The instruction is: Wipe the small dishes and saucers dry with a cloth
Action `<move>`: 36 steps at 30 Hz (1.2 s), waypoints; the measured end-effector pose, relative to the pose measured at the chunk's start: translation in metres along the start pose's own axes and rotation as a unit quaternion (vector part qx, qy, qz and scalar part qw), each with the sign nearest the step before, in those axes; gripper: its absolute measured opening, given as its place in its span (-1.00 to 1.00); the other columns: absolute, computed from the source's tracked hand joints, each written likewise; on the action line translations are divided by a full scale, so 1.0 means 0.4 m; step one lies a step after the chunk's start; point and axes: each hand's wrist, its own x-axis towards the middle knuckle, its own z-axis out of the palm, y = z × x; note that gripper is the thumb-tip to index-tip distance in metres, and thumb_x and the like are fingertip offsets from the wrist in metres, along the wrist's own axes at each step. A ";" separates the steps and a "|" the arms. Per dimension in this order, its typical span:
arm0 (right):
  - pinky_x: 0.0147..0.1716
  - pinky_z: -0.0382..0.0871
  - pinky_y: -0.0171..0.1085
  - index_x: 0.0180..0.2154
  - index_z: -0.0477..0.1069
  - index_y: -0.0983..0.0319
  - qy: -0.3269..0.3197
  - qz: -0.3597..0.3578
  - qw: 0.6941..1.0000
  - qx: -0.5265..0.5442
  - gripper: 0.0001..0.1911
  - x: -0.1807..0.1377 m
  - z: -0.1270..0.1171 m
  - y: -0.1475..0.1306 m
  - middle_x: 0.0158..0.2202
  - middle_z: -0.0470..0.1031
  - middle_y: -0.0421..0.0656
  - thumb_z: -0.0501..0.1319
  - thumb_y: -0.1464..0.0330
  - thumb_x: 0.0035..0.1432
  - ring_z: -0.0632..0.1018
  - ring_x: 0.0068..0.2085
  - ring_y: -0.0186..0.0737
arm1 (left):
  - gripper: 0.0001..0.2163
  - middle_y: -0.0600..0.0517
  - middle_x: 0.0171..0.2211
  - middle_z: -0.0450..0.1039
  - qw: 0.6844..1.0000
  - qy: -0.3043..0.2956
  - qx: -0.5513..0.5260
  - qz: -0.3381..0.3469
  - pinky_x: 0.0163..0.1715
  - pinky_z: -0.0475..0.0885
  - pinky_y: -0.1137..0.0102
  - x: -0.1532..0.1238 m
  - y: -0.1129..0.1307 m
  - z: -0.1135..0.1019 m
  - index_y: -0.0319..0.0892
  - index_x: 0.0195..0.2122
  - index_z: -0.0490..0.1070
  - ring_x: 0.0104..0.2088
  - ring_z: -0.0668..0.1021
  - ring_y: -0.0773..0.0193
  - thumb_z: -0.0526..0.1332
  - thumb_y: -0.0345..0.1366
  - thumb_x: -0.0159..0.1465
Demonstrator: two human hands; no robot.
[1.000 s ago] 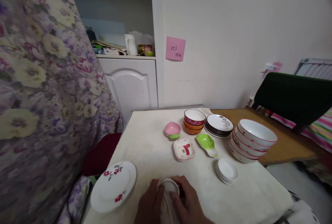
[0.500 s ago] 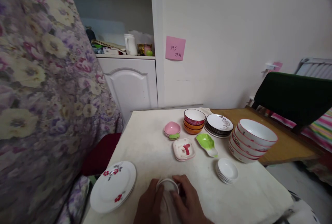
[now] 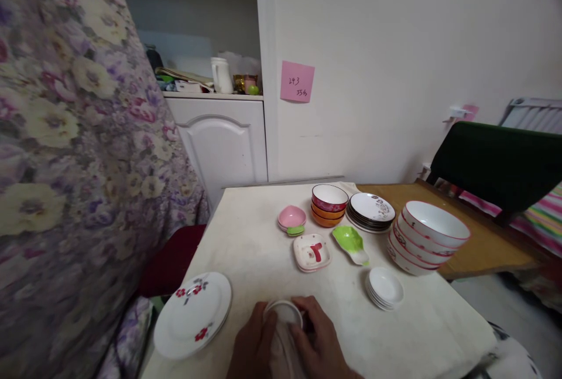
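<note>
At the near edge of the table, my left hand (image 3: 252, 341) and my right hand (image 3: 320, 341) close around a small round white dish (image 3: 285, 304) from either side. Its rim faces up; the hands hide most of it, so its depth cannot be told. Both thumbs press a pale cloth (image 3: 283, 352) into it, and the cloth hangs down toward me. Left of my hands lie white plates with red flowers (image 3: 188, 317). A square dish with a red pattern (image 3: 311, 253) sits just beyond them, and a stack of small white dishes (image 3: 385, 288) stands to the right.
Farther back are pink dishes (image 3: 291, 217), red and orange bowls (image 3: 329, 206), dark-edged plates (image 3: 371, 209) and a green vegetable-shaped dish (image 3: 350, 241). Tall stacked white bowls (image 3: 428, 235) stand at the right. A floral curtain (image 3: 88, 162) hangs at left; a wall (image 3: 373, 74) rises behind the table.
Almost nothing differs. Both hands stay around the small white dish, and the cloth between the thumbs has shifted only slightly.
</note>
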 end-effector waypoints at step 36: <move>-0.34 0.37 -0.28 -0.14 0.33 0.17 0.024 0.030 0.999 -0.002 -0.81 -0.001 -0.003 -0.007 -0.32 0.41 -0.16 0.04 0.31 0.23 0.44 -0.35 -0.24 | -0.62 -0.09 -0.04 0.47 0.999 -0.001 0.020 -0.048 0.00 0.34 0.28 0.003 -0.034 0.018 -0.15 -0.04 0.27 0.00 0.48 0.13 -0.04 -0.01 0.27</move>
